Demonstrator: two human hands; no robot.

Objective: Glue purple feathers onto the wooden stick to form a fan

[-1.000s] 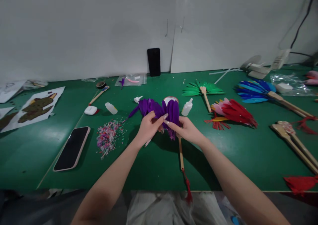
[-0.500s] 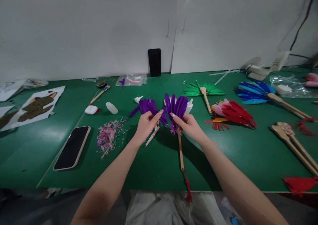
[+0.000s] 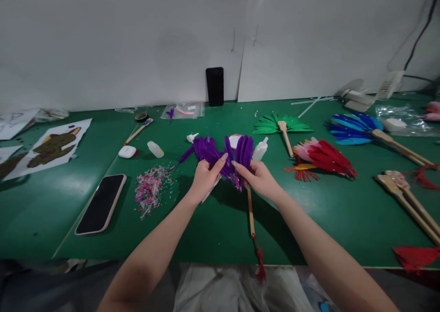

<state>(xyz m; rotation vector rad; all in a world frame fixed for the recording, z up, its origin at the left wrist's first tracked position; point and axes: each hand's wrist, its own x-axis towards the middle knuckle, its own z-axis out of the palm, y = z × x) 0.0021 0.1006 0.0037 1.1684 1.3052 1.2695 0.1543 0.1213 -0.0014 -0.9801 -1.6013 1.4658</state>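
The purple feathers (image 3: 244, 149) are marked by a soft sheen. The handle (image 3: 250, 211) is made of smooth wood, its tassel (image 3: 260, 261) of thread. The tabletop (image 3: 220, 241) is finished smooth and glossy. The crinkled bag (image 3: 415, 123) is made of clear plastic.

The light is dim and cool, leaving the pale wall (image 3: 144, 41) a flat grey that darkens toward its upper corners. It seems to come from overhead: a soft sheen sits on the green bench (image 3: 220, 243) at the left, a fainter one right of centre, and a thin bright streak marks the wall's top. A broad, soft-edged shadow spreads over the bench below the right hand (image 3: 261, 179), and another lies beside the flat phone (image 3: 99, 204). Under the bench's front edge, all sinks into murk. Fine detail is smeared, with the purple feathers (image 3: 244, 151) merging in places. The wide lens stretches the forearms (image 3: 161, 243) toward the bottom corners, and the far right edge looks soft.
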